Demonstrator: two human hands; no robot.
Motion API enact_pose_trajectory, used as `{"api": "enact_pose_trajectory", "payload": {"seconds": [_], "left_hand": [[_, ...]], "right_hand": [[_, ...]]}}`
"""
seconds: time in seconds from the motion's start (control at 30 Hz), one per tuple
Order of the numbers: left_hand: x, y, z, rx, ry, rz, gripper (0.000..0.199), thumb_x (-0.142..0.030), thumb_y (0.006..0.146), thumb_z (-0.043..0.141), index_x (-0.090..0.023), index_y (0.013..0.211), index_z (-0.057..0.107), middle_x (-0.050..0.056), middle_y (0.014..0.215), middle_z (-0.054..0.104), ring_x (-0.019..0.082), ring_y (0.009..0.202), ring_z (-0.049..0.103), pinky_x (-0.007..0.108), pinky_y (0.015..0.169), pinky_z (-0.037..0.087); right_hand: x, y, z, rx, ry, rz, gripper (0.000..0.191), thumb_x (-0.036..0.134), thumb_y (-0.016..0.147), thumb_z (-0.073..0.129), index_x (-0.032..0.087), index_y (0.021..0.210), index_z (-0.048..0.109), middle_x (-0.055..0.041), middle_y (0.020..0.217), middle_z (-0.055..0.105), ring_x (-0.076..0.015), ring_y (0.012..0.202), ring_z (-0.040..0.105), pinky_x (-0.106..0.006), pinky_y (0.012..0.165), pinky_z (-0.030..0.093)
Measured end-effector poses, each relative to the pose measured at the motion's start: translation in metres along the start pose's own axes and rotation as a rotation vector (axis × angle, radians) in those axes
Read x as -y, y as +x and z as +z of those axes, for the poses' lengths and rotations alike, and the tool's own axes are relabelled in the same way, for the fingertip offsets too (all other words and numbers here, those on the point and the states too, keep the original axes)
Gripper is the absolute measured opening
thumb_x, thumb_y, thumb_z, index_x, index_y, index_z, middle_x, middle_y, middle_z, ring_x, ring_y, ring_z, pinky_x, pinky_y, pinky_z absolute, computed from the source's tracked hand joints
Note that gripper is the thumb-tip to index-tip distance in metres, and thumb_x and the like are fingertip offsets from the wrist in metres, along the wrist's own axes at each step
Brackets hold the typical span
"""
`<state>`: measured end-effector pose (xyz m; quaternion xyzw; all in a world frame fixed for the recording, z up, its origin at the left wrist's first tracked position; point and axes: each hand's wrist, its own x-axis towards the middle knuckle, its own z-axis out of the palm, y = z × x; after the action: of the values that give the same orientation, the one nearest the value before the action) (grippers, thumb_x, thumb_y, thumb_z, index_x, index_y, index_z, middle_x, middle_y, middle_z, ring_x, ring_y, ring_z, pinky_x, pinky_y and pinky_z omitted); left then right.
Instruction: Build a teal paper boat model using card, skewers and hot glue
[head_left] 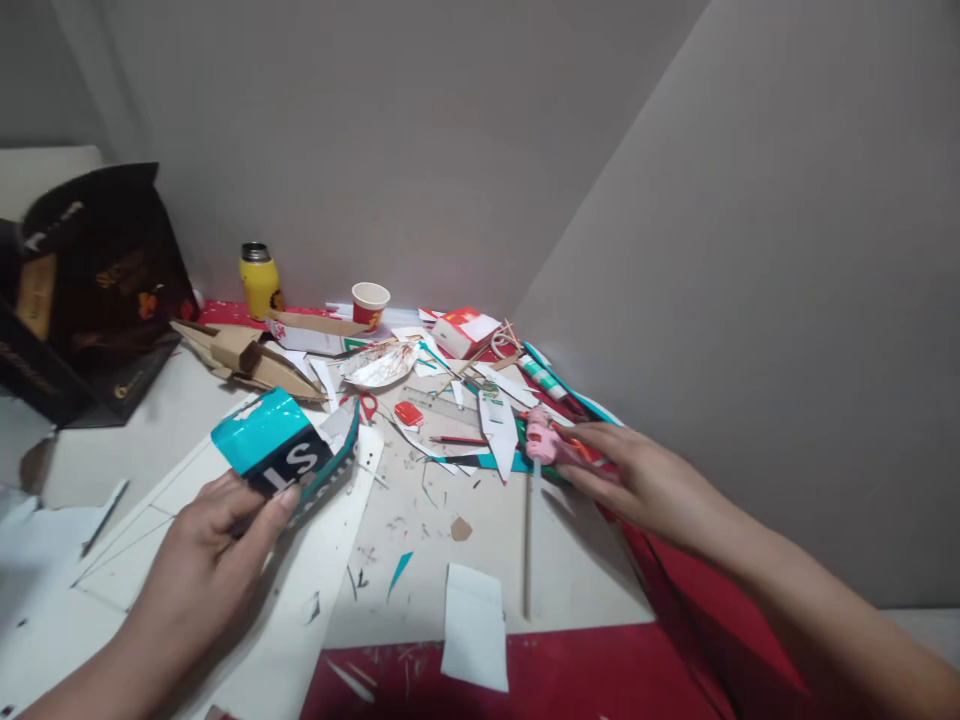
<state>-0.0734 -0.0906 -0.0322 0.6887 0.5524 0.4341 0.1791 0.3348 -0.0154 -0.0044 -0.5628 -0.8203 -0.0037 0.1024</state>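
The left hand (225, 545) reaches up from the lower left, its grip closed on a teal-and-black carton piece (289, 450) above the desk (412, 600). The right hand (637, 465) extends inward, grip part open at the pink tool (541, 437); firm hold unclear.

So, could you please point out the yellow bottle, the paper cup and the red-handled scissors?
Yellow bottle (260, 285): head view, on its body.
Paper cup (367, 315): head view, on its red side.
Scissors (368, 406): head view, on the red handle.
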Motion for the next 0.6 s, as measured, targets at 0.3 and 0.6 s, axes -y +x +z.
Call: {"api": "enact_pose_trajectory", "payload": {"seconds": [0.3, 0.6], "left_hand": [[-0.011, 0.006, -0.012, 0.128, -0.372, -0.484, 0.036, -0.048, 0.077, 0.066, -0.018, 0.058, 0.064, -0.002, 0.057, 0.054, 0.013, 0.056, 0.042, 0.025, 0.054, 0.037], [0.0, 0.009, -0.006, 0.209, -0.492, -0.543, 0.029, -0.041, 0.078, 0.065, -0.015, 0.066, 0.067, 0.0, 0.061, 0.057, 0.012, 0.057, 0.042, 0.025, 0.055, 0.034]], "right_hand": [[-0.012, 0.003, 0.029, 0.057, -0.25, 0.05, 0.034, 0.022, 0.078, 0.051, 0.022, 0.109, 0.064, -0.0148, 0.103, 0.068, -0.03, 0.086, 0.068, -0.036, 0.06, 0.053], [-0.022, 0.009, 0.026, 0.071, -0.107, 0.064, 0.042, 0.029, 0.08, 0.052, 0.017, 0.119, 0.06, -0.0163, 0.093, 0.072, -0.03, 0.074, 0.069, -0.037, 0.06, 0.052]]}}
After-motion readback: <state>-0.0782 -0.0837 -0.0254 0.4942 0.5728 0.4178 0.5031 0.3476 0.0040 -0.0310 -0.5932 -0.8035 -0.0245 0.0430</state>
